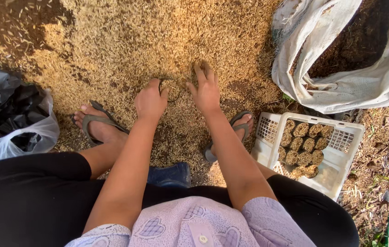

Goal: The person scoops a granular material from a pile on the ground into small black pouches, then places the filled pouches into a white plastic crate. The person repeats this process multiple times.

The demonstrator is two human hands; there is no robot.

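The grip of the left hand (150, 101) is curled shut around the left edge of a small dark open-topped pouch (171, 90) half sunk in the golden rice-husk heap (126, 41) at centre, while the right hand (206, 89) lies flat with fingers spread open, pressing husk against the pouch's right side. At the far left lies a crumpled black plastic bag (2, 98) beside the left foot in a grey flip-flop (95, 123), and to the right sits a white slotted plastic crate (340, 153) holding rows of filled husk pouches (303, 145), with a white woven sack (340, 82) of dark soil beyond it.
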